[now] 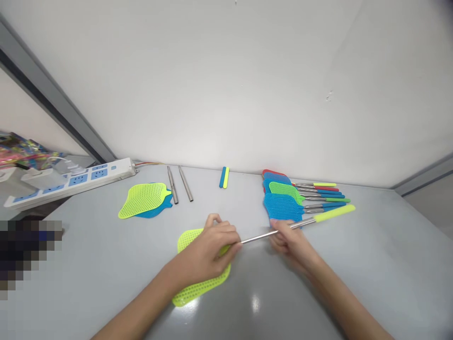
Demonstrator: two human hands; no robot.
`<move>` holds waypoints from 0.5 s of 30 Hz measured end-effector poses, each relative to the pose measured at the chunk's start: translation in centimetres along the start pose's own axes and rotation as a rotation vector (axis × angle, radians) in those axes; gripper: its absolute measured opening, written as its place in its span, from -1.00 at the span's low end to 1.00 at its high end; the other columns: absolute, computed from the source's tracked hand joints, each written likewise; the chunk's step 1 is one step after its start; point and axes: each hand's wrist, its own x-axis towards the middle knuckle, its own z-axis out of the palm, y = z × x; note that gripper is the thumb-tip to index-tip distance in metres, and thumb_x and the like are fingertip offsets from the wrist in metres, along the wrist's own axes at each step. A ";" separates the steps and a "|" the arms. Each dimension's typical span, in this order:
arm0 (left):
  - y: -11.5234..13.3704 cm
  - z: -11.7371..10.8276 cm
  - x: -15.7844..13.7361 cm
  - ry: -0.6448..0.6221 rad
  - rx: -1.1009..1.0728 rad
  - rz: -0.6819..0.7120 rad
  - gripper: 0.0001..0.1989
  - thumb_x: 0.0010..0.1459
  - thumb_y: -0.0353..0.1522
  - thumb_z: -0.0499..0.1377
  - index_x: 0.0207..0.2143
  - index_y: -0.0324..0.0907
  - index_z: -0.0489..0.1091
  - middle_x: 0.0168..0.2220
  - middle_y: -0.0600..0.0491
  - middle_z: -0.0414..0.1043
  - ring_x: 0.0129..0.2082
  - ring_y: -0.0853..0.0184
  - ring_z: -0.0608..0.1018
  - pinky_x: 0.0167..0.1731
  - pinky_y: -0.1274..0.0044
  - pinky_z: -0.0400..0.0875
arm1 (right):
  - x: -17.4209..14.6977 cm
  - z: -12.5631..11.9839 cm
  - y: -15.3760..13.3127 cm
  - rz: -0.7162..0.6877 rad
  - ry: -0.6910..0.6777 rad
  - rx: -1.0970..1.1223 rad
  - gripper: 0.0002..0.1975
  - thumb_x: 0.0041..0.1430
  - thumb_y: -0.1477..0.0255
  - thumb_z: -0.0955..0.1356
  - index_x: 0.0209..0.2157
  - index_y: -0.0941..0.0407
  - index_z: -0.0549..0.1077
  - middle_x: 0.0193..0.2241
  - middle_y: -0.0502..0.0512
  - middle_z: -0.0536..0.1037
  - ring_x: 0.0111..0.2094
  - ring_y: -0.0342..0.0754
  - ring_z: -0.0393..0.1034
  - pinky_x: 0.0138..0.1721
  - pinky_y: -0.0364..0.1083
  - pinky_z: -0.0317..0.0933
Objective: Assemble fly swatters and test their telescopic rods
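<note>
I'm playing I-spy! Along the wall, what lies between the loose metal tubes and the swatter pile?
A blue strip and a yellow strip lie there side by side, in the head view.

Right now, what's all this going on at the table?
A person's left hand grips a lime swatter head where a metal rod reaches it, hiding any join. The right hand holds the rod, which ends in a lime handle. Overlapping swatters lie behind that hand; farther left are two strips, two tubes and two loose heads.
</note>
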 end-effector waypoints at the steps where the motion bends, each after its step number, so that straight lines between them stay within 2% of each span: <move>1: -0.3 -0.1 -0.2 0.001 -0.008 -0.021 -0.77 0.12 -0.44 -0.14 -0.60 -0.19 0.07 -0.61 0.18 0.07 -0.54 0.47 0.23 -0.24 0.46 0.04 | 0.2 -0.5 -0.3 -0.034 0.020 -0.002 -0.56 0.00 0.33 0.25 -0.77 0.10 -0.09 -0.79 -0.17 -0.14 -0.74 -0.29 -0.25 -0.68 -0.16 -0.35; 5: -1.1 -0.3 -0.5 0.008 0.004 -0.043 -0.77 0.11 -0.44 -0.14 -0.60 -0.19 0.07 -0.61 0.18 0.07 -0.55 0.46 0.22 -0.24 0.45 0.05 | 0.6 -1.3 -0.7 -0.021 -0.002 0.018 -0.55 0.03 0.35 0.23 -0.77 0.10 -0.10 -0.78 -0.17 -0.15 -0.74 -0.29 -0.25 -0.67 -0.15 -0.36; 10: -1.4 -0.6 -0.4 0.050 0.047 -0.047 -0.78 0.10 -0.45 -0.13 -0.60 -0.18 0.09 -0.61 0.17 0.07 -0.55 0.45 0.20 -0.25 0.45 0.07 | 0.7 -0.7 0.0 0.044 -0.051 0.069 -0.54 0.04 0.32 0.22 -0.77 0.11 -0.11 -0.77 -0.16 -0.14 -0.72 -0.29 -0.29 -0.66 -0.15 -0.38; 15: -1.5 -0.7 -0.4 0.030 0.081 -0.028 -0.76 0.12 -0.46 -0.16 -0.59 -0.18 0.11 -0.60 0.16 0.07 -0.54 0.44 0.19 -0.23 0.44 0.07 | 0.7 -0.4 0.0 0.061 -0.067 0.046 -0.54 0.07 0.30 0.19 -0.77 0.11 -0.11 -0.78 -0.15 -0.13 -0.72 -0.28 -0.28 -0.65 -0.15 -0.38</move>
